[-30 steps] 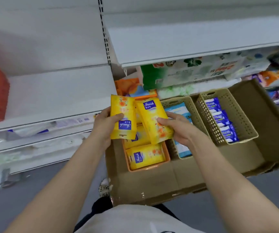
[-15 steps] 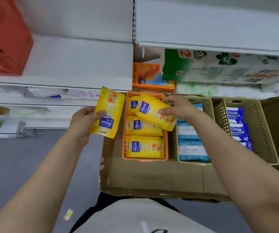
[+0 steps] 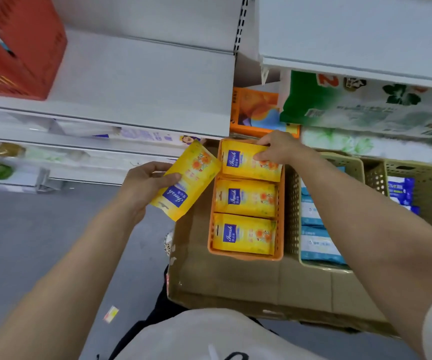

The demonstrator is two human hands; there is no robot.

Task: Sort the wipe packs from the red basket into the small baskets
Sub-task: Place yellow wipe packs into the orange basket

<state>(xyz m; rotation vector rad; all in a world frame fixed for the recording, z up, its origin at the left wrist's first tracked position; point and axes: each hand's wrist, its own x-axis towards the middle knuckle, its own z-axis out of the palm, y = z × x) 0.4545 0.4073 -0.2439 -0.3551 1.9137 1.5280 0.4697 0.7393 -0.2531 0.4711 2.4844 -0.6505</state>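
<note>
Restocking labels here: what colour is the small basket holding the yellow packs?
Orange basket, clearest in the head view.

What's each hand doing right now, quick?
Left hand: closed on a yellow wipe pack, held beside the orange basket.
Right hand: pressing another yellow pack into that basket's far end.

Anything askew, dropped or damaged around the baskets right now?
Nothing serious. The yellow packs in the orange basket lie flat in a neat row. A small yellow-pink scrap lies on the floor, left of the cardboard box, whose near-left corner looks scuffed and torn.
</note>
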